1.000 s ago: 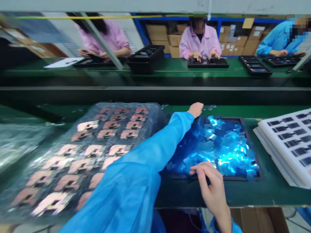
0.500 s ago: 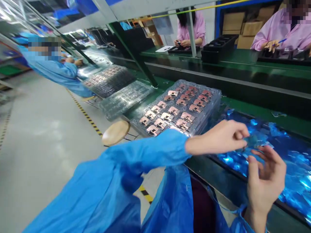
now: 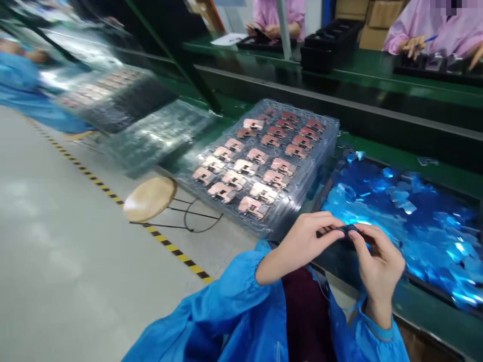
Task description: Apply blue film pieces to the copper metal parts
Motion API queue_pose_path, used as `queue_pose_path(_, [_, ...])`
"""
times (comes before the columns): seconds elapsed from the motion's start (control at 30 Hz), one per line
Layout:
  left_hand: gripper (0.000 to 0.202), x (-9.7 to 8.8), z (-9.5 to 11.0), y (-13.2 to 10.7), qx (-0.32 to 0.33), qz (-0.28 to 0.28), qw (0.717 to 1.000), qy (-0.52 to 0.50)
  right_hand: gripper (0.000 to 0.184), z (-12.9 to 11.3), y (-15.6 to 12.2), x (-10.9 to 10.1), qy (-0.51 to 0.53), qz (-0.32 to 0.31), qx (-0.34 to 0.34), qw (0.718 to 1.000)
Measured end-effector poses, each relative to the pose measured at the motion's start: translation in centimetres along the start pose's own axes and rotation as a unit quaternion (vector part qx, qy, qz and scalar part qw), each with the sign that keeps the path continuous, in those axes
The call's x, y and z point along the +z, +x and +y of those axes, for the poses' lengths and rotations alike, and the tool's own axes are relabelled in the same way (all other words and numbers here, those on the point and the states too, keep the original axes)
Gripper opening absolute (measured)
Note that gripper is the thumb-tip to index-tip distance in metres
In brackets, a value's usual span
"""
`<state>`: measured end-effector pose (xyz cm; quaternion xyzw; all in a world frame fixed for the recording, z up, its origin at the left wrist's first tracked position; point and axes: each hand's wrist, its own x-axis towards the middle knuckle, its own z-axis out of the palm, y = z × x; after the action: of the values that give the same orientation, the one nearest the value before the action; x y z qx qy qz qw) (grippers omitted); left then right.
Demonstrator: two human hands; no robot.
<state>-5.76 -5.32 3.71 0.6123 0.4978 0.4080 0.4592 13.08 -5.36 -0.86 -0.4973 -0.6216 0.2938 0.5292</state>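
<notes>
Both my hands meet in front of me at the near edge of the green bench. My left hand and my right hand pinch the same small dark flat part between their fingertips. Just beyond them lies a black tray heaped with shiny blue film scraps. To the left of the hands stands a stack of clear plastic trays holding rows of copper-coloured parts.
A round wooden stool stands on the grey floor beside a yellow-black floor line. More clear trays lie further left. Across a dark conveyor, people in pink coats work at black trays.
My left hand has drawn back from the far edge of the blue tray to meet my right hand. Both now pinch a small part. My view has swung left and down.
</notes>
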Motion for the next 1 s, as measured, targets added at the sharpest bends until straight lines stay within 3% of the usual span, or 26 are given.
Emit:
queue_pose_path(0.17, [0.015,0.3,-1.2,0.2,-0.101,0.036,0.988,-0.108,0.031,-0.5,0.8,0.6,0.013,-0.050,0.077,0.996])
queue_pose_path(0.27, [0.019,0.8,-1.8,0.3,-0.146,0.056,0.975,-0.160,0.027,-0.6,1.0,0.8,0.026,-0.060,0.106,0.992])
queue_pose_path(0.37, [0.018,1.1,-1.8,0.3,-0.153,0.059,0.971,-0.173,0.019,-0.6,1.0,0.9,0.024,-0.048,0.107,0.993])
queue_pose_path(0.47, [0.014,1.2,-1.8,0.3,-0.141,0.056,0.974,-0.166,0.026,-0.4,0.9,1.0,0.008,-0.051,0.097,0.994])
queue_pose_path(0.63, [0.013,1.6,-2.7,0.7,-0.119,0.079,0.980,-0.139,0.022,0.1,1.0,1.6,-0.083,-0.011,-0.014,0.996])
queue_pose_path(0.77, [0.021,1.7,-3.1,0.9,-0.129,0.078,0.974,-0.167,0.016,0.6,1.0,2.1,-0.197,0.044,-0.100,0.974])
queue_pose_path(0.9, [0.035,1.6,-3.1,1.0,-0.209,0.042,0.944,-0.251,0.015,1.1,0.9,2.0,-0.238,0.049,-0.134,0.961])
queue_pose_path(1.0, [0.040,1.7,-3.2,1.2,-0.238,0.052,0.919,-0.310,0.019,1.2,0.9,1.4,-0.249,0.020,-0.153,0.956])
